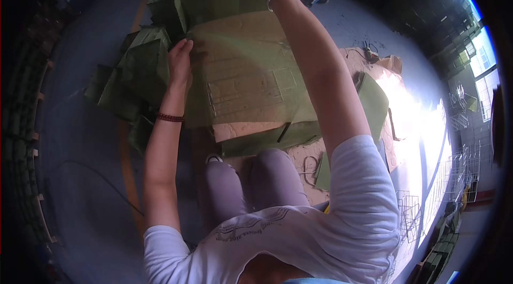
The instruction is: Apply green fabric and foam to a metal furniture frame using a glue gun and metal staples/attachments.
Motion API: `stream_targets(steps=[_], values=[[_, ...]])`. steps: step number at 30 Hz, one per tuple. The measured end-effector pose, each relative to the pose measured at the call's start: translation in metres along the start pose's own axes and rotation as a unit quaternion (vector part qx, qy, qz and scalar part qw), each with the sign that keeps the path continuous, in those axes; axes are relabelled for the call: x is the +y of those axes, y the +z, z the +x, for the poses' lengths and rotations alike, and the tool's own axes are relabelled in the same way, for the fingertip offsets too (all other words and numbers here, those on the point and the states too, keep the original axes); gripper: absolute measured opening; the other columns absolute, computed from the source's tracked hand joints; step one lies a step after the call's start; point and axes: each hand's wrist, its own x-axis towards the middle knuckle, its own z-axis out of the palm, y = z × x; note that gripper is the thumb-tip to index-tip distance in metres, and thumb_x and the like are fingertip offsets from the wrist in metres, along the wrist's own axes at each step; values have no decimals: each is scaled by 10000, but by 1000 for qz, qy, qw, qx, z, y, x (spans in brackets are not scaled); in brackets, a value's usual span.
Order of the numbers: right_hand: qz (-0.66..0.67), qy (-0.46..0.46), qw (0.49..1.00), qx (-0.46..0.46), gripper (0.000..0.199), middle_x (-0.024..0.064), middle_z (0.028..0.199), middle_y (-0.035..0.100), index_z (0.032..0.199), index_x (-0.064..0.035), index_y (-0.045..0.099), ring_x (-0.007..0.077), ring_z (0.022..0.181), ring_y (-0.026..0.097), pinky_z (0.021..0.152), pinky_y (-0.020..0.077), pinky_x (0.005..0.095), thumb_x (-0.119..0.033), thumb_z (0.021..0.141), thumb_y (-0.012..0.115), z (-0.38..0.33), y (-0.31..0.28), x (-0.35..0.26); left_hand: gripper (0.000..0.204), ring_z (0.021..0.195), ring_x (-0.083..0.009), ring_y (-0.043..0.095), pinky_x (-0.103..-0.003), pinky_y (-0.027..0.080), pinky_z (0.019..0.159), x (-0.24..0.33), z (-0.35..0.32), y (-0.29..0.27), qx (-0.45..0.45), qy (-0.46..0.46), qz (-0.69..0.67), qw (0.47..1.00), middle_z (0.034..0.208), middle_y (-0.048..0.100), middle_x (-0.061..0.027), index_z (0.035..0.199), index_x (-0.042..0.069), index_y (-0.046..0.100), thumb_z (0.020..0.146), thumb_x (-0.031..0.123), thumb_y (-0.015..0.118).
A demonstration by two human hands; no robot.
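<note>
- A smooth blue-grey floor is crossed on the left by an orange painted line
- The right side is flooded with glaring sunlight, while the outer edges are left in deep shadow
- A bright paned window is set at the far right
- Wire-mesh frames are piled below it
- Dark green stacks are ranged along the left edge
</note>
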Motion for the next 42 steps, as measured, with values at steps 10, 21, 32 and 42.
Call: stream_targets(steps=[10, 21, 32, 42], values=[[-159, 106, 966, 173, 814, 214, 1230, 399, 1412, -32, 144, 302, 969, 540, 785, 475, 404, -380, 850, 618, 8, -134, 150, 296, 892, -200, 599, -310, 500, 751, -115, 66, -59, 93, -193, 33, 976, 1001, 611, -109, 1086, -20, 565, 817, 103, 583], [-389, 91, 916, 41, 481, 97, 1069, 601, 1215, -6, 479, 199, 935, 619, 758, 473, 288, -277, 846, 623, -67, -138, 66, 142, 770, -147, 592, -273, 484, 678, -102, 48, -50, 71, -178, 21, 981, 826, 613, -44, 879, 12, 603, 843, 136, 544], [-494, 19, 858, 138, 331, 70, 908, 667, 1045, 16, 624, 126, 862, 614, 736, 484, 266, -271, 879, 604, -316, -145, 3, 773, 910, -183, 577, -309, 498, 703, -45, -67, -76, 60, -202, 110, 971, 988, 583, -105, 1202, 10, 489, 743, 618, 620], [-364, 51, 898, 244, 322, 3, 725, 610, 895, 7, 645, 71, 593, 558, 501, 418, 186, -312, 854, 634, -342, -130, 65, 391, 679, -86, 596, -222, 490, 623, -25, -117, -60, 27, -206, 91, 974, 747, 613, 2, 827, 100, 612, 739, 466, 717]])
